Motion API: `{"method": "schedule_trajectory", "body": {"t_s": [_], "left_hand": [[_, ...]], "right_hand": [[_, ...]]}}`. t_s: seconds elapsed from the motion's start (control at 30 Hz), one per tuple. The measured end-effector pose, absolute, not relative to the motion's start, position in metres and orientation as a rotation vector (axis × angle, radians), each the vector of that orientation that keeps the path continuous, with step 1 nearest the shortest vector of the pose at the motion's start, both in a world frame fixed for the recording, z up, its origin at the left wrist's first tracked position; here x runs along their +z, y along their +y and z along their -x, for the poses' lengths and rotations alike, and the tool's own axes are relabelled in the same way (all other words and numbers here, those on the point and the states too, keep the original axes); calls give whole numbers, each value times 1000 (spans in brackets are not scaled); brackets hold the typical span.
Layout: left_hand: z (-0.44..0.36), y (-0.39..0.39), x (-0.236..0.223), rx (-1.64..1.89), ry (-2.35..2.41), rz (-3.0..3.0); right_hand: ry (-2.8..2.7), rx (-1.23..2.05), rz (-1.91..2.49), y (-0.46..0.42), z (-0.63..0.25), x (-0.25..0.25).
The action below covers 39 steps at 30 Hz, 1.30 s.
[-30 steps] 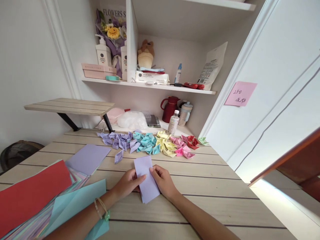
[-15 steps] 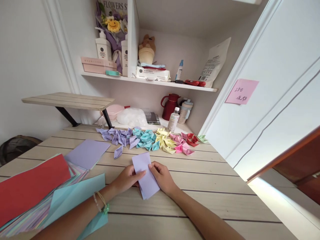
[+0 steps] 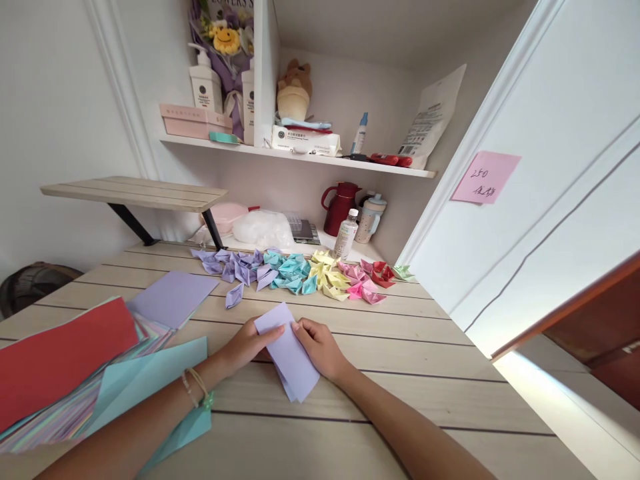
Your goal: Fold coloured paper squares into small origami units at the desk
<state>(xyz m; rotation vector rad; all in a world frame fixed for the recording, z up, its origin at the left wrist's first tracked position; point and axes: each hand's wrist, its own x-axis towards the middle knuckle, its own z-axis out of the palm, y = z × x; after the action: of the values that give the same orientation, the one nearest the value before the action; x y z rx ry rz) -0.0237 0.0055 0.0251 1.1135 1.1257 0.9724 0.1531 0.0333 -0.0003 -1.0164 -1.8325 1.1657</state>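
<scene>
A folded sheet of purple paper (image 3: 295, 363) is held up over the tabletop, tilted, its layers slightly apart at the lower edge. My left hand (image 3: 255, 343) grips its left side, thumb on top and fingers hidden behind. On the upper right edge, my right hand (image 3: 320, 347) pinches the paper between thumb and curled fingers. Beyond the hands lie several folded paper boats in purple (image 3: 245, 270), blue (image 3: 293, 272), yellow (image 3: 327, 275), pink (image 3: 367, 290) and red (image 3: 383, 274).
To the left are a stack of coloured paper with a red sheet (image 3: 65, 360) on top, a purple sheet (image 3: 175, 297) and blue paper (image 3: 150, 373) under my left forearm. A bottle (image 3: 346, 235) and a red jug (image 3: 341, 208) stand at the back. A raised wooden shelf (image 3: 135, 192) is at the left.
The purple paper has tilted further, its top shifting left. My left hand has moved slightly left and up along its edge; my right hand still pinches it. The camera view has shifted slightly.
</scene>
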Motion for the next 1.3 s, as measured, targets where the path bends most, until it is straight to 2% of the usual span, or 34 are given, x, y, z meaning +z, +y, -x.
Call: {"method": "schedule_trajectory", "body": {"t_s": [0.33,0.97,1.17,1.3], "left_hand": [[23,9,23,1041,1219,-1083],[26,10,19,1062,1149,-1134],[39,17,25,1033,1038,-1038],[44,18,28,891,1042,-1096]], "right_hand": [[-1753,1261,986,32,-154,2],[-1680,1187,1002,31,-154,-1],[-1842,1312,954,38,-165,4],[-2025,1394,875,39,-172,14]]}}
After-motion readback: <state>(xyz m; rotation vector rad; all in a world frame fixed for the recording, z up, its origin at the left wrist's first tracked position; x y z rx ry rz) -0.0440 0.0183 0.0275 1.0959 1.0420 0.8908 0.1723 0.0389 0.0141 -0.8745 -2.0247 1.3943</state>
